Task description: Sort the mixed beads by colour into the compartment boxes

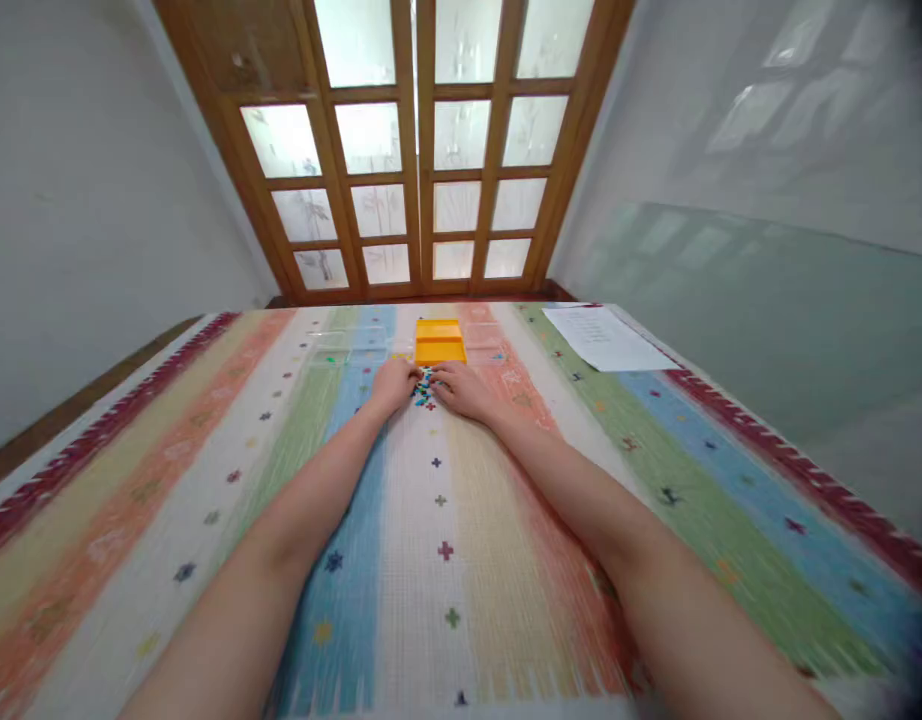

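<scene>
A small heap of mixed blue, white, yellow and dark pieces (422,394) lies on the striped cloth, too small to name one by one. My left hand (393,386) is at its left edge, fingers curled inward and closed at the pieces. From the other side my right hand (462,390) touches the heap, its fingers bent and pressed together. Whatever is between the fingertips of either hand is hidden or too small to make out. Just beyond the hands sits an orange-yellow tray (440,340) with a divider across it.
Clear plastic trays flank the yellow one, the left tray (346,346) with a few tiny coloured bits and the right tray (485,343) with a blue bit. A printed paper sheet (618,345) lies at the far right. Wooden glazed doors (423,170) stand behind the table.
</scene>
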A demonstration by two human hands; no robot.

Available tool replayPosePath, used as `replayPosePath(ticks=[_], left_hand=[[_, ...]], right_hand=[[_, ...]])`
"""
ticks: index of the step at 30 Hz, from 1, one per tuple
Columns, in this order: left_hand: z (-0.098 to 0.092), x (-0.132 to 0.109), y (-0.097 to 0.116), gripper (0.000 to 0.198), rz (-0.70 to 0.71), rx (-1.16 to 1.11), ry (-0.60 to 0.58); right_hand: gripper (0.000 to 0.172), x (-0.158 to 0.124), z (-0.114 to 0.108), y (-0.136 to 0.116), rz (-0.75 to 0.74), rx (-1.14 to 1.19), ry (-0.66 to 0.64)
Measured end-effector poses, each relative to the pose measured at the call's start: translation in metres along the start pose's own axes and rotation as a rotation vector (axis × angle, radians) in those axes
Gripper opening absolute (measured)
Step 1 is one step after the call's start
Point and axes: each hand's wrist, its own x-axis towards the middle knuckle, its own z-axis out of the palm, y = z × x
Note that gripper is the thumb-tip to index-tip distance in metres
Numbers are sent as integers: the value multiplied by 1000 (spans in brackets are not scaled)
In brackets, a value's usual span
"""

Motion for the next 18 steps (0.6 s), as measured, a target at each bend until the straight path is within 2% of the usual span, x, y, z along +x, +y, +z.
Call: replayPosePath(ticks=[4, 8, 13, 18], left_hand=[[-6, 0, 0, 26, 48, -33, -59], [-10, -1, 3, 23, 17, -68, -63], [-9, -2, 6, 21, -62, -71, -45], [-11, 0, 5, 20, -70, -85, -80]], right_hand=[[19, 1, -4, -1, 34, -6, 12], [18, 0, -9, 0, 48, -31, 7], [13, -2, -11, -1, -25, -10, -46], [11, -1, -8, -2, -78, -12, -80]])
